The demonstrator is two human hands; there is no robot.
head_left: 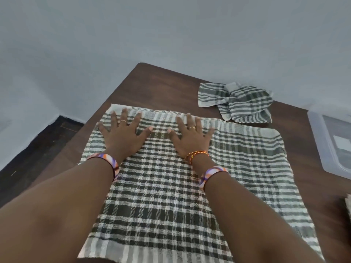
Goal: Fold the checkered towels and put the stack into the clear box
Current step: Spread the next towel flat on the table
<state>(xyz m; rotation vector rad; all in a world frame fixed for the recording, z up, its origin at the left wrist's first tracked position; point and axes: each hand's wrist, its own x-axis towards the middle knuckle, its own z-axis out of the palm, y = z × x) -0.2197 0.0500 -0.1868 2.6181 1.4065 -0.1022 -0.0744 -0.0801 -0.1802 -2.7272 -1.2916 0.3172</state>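
Note:
A large green-and-white checkered towel [161,196] lies spread flat on the brown table [155,86]. My left hand [123,135] presses flat on its far left part, fingers spread. My right hand [191,137] presses flat beside it near the towel's far edge, fingers also spread. A second checkered towel [239,101] lies crumpled at the far right of the table. The clear box [322,141] stands at the right edge, partly cut off by the frame.
A grey wall rises behind the table. Dark floor [38,149] shows past the table's left edge. A bit of another fabric item [348,205] peeks in at the right border.

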